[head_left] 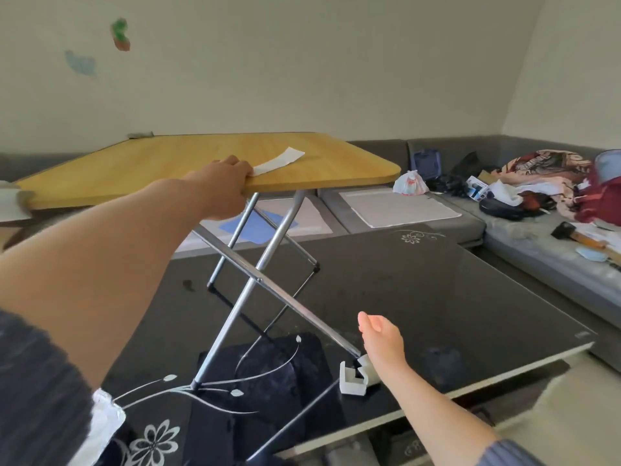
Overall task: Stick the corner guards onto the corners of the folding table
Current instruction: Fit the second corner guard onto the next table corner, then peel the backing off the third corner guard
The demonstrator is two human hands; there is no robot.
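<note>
The folding table stands with its crossed metal legs on a glossy black surface printed with white flowers. The left hand has its grip on the near edge of the wooden top, fingers beside a white paper strip lying on the top. The right hand hangs open above the black surface, touching nothing that can be seen. Just below it sit white corner guards, close to one leg's foot. A pale guard covers the top's far-left corner. A cluttered grey sofa runs behind.
</note>
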